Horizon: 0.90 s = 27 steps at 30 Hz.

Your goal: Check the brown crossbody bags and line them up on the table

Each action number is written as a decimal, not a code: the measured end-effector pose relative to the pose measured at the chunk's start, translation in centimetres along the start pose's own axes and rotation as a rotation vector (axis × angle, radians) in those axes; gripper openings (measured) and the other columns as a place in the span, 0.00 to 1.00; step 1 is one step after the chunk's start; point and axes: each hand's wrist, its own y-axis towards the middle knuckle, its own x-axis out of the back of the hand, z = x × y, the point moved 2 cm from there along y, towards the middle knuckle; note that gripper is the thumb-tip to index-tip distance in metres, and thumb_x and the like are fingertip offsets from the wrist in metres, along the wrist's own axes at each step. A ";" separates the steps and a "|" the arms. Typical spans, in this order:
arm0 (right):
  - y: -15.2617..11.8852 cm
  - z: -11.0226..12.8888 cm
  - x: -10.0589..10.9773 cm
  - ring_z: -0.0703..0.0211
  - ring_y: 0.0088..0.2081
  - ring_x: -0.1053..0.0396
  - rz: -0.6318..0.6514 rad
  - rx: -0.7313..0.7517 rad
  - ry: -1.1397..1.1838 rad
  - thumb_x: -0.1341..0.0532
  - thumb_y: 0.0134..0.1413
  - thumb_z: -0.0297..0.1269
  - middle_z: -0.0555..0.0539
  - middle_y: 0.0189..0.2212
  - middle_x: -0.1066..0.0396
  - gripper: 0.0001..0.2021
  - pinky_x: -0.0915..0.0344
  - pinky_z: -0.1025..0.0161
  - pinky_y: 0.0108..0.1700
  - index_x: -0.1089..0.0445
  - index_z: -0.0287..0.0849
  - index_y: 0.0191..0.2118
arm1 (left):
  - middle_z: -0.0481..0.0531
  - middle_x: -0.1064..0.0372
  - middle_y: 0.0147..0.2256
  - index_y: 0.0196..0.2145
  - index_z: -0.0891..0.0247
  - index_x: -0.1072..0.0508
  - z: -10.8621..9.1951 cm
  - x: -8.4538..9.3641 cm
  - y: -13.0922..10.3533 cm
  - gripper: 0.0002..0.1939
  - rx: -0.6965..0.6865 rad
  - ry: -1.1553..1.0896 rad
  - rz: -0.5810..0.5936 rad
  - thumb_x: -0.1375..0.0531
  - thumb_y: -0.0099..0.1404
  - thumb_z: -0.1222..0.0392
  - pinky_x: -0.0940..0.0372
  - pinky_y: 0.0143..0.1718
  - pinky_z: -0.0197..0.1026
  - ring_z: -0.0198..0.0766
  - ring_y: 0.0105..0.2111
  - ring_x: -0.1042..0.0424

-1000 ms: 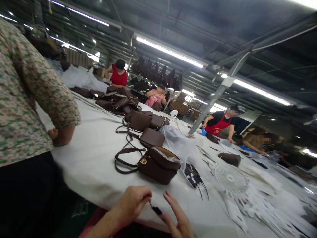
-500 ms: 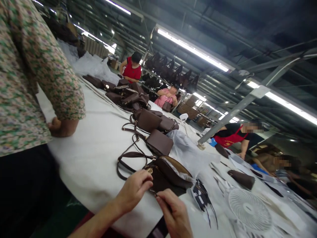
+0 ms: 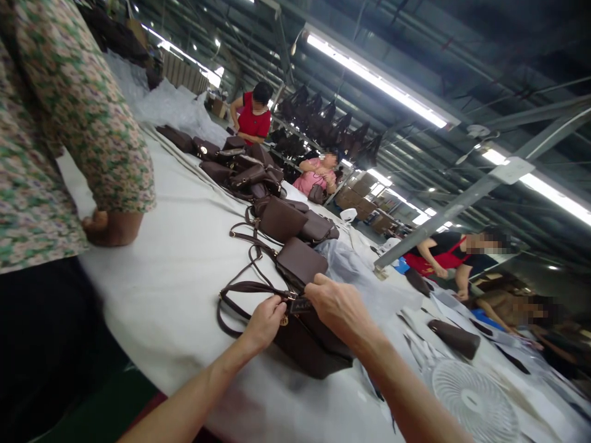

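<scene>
A dark brown handbag (image 3: 318, 351) lies on the white table in front of me, a round gold-coloured emblem on its front. My left hand (image 3: 268, 320) is closed in a pinch on the bag's upper left corner, beside the strap's metal ring. Just across from it, my right hand (image 3: 335, 301) is closed on the bag's top edge and covers much of the opening. Between my fingertips shows a small black label (image 3: 301, 306) with pale lettering; which hand grips it I cannot tell. The looped strap (image 3: 231, 307) spreads to the left.
More brown bags (image 3: 302, 261) stretch in a row and pile up along the white table (image 3: 184, 295). A white fan (image 3: 473, 400) sits at the lower right, near a brown pouch (image 3: 455, 338). A person in a floral sleeve (image 3: 106, 141) stands close on the left; others work beyond.
My right hand has moved up from the bag's lower front to its top edge. My left hand has shifted up to the corner ring. The tan-lined opening is now covered.
</scene>
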 end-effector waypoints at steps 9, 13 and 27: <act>2.3 1.5 0.1 0.56 0.32 0.25 0.108 0.077 -0.043 0.48 0.63 0.28 0.42 0.34 0.28 0.12 0.38 0.67 0.28 0.27 0.39 0.36 | 0.54 0.26 0.38 0.38 0.64 0.27 -0.4 0.2 -0.1 0.12 0.016 -0.030 -0.036 0.50 0.65 0.62 0.35 0.42 0.40 0.42 0.41 0.28; 2.5 2.3 0.4 0.50 0.35 0.24 0.134 0.101 -0.052 0.49 0.63 0.26 0.39 0.35 0.27 0.14 0.35 0.63 0.30 0.25 0.38 0.38 | 0.54 0.26 0.36 0.35 0.65 0.27 -0.8 0.3 -0.1 0.12 0.003 -0.037 -0.058 0.50 0.62 0.65 0.35 0.42 0.40 0.42 0.39 0.28; 2.9 2.6 0.1 0.53 0.39 0.25 0.207 0.109 0.034 0.48 0.63 0.27 0.38 0.39 0.26 0.13 0.35 0.67 0.36 0.25 0.35 0.41 | 0.55 0.25 0.31 0.29 0.67 0.24 -0.5 0.2 1.4 0.10 0.031 -0.080 -0.110 0.46 0.57 0.65 0.36 0.35 0.39 0.41 0.33 0.28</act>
